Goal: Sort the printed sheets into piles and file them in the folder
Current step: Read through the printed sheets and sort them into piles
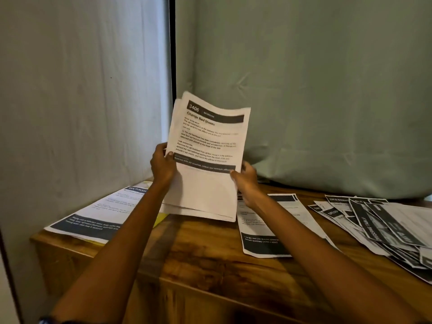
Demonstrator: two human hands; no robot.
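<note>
Both hands were up: the left hand and right hand each had fingers grasping the side edges of a white printed stack of sheets, raised above the brown wooden tabletop, between two flat piles.

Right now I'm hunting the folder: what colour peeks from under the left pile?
Yellow, head view.

The held stack hides all but a yellow strip of the folder and most fingers of both hands, while the fanned pile runs off the right edge, small print too blurred to read.
</note>
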